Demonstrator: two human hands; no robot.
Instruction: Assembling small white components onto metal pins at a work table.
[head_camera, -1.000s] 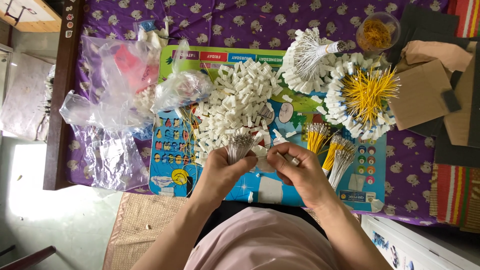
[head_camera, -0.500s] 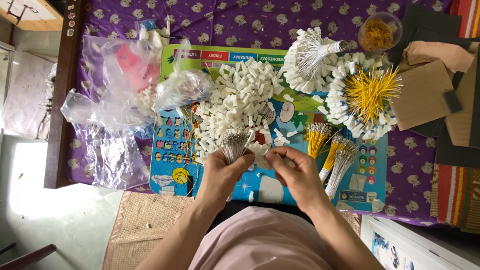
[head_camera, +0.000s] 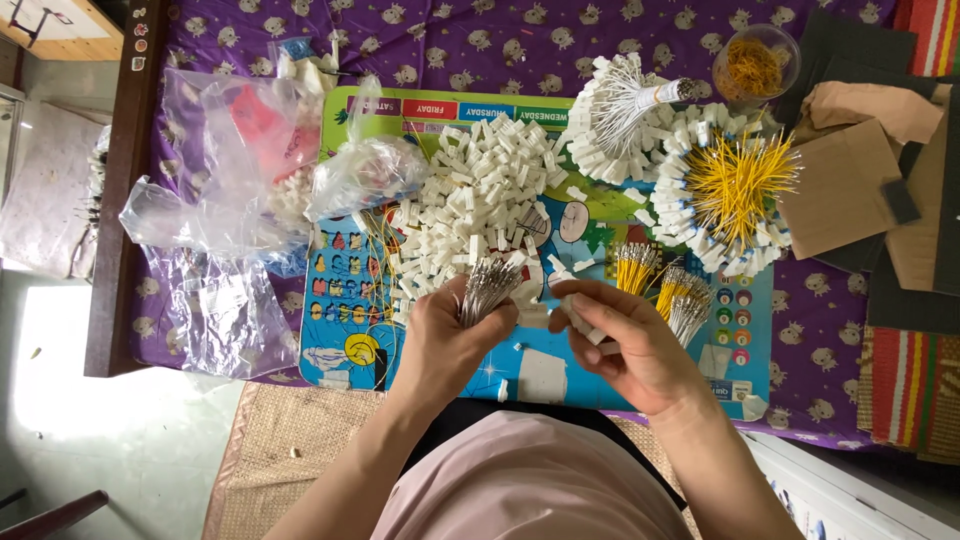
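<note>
The left hand (head_camera: 445, 335) was closed in a fist around a bundle of thin wires (head_camera: 488, 288), whose bare metal tips fanned out toward the far side, over the near edge of the pile of white connectors (head_camera: 480, 205). The bundle's long axis ran near to far, tilted slightly right. The right hand (head_camera: 625, 345) had its fingers (head_camera: 590, 300) curled and pinched on a small white connector (head_camera: 577, 318), just right of the bundle and above the colourful board (head_camera: 345, 265).

The wires looked light and springy, likely to splay or slip if gripped loosely, so a hold low on the bundle, below the tips, seemed best. The connector looked hard, light and easy to drop; fingertips on its flat sides would suit it.

Farther right lay loose yellow wires (head_camera: 640, 268), and beyond them a ring of finished yellow pieces (head_camera: 735, 180). Clear plastic bags (head_camera: 215, 200) sat at the left on the purple cloth (head_camera: 820, 320).
</note>
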